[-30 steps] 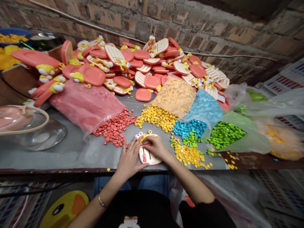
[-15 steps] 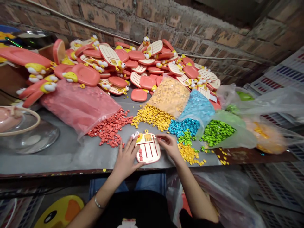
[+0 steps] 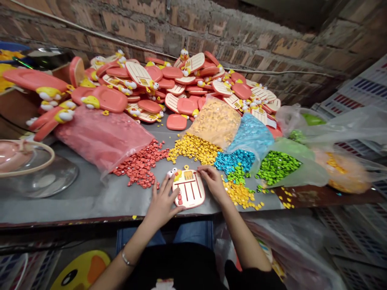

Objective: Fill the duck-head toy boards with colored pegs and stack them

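Rough brick walling ran across the top of the frame, and below it a grey worktable (image 3: 90, 197) carried a heap of coral-and-cream toy boards (image 3: 169, 84) across the upper middle. Bags spilled beads toward the centre: red beads (image 3: 140, 163), yellow beads (image 3: 195, 148), blue beads (image 3: 234, 160) and green beads (image 3: 276, 166), with a further scatter of yellow ones at lower right of centre. At the lower centre lay one cream toy board (image 3: 189, 192), flat on the table with its slotted face up and a few red pieces seated in its left channel. A second before, the right hand (image 3: 213, 183) had been over the board's top edge; it had since swung out to the board's right side, fingers curled and fingertips pinched just beside the upper right corner, near the blue and yellow piles. Whether a bead sat in that pinch could not be told. The left hand (image 3: 161, 201) had stayed spread flat, palm down, fingers splayed against the board's left edge and steadying it, grasping nothing. The change read as a break between placements, with most channels unfilled.
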Tool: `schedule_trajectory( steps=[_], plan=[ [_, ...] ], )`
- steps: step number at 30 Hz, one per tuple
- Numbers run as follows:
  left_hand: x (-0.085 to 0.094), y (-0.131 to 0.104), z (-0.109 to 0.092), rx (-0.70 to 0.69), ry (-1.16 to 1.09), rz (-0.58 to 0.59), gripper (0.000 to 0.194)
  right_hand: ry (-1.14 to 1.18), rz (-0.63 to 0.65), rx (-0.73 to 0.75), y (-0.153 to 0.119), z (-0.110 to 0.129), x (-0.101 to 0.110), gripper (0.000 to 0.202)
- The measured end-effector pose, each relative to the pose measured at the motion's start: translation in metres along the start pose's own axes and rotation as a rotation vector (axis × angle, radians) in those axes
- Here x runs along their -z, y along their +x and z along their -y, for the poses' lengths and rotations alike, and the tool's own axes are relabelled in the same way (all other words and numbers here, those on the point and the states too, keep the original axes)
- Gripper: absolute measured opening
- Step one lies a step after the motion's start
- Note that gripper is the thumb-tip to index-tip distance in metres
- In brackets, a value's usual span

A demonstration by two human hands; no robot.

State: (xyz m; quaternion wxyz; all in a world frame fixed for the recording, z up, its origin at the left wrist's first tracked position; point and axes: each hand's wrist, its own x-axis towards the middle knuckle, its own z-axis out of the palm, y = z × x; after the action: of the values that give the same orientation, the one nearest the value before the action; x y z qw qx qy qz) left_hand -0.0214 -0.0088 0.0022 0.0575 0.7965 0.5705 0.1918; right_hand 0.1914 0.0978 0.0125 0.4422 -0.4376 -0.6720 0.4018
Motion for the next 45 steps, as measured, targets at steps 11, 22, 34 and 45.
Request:
schedule_trajectory(
  steps=[11,22,34,45],
  plan=[
    [-0.002,0.000,0.001,-0.007,0.007,-0.009,0.047,-0.379,0.058,0.244,0.001,-0.010,-0.007,0.010],
    [-0.004,0.000,0.001,-0.008,0.017,-0.012,0.048,-0.622,0.102,0.334,-0.020,-0.005,-0.009,0.019],
    [-0.009,-0.001,0.004,-0.020,0.050,-0.021,0.056,-0.370,0.272,0.420,-0.008,0.006,-0.044,0.012],
    [-0.005,-0.001,0.004,-0.015,0.012,-0.021,0.064,-0.540,0.055,0.254,0.020,-0.004,0.009,0.019]
  ],
)
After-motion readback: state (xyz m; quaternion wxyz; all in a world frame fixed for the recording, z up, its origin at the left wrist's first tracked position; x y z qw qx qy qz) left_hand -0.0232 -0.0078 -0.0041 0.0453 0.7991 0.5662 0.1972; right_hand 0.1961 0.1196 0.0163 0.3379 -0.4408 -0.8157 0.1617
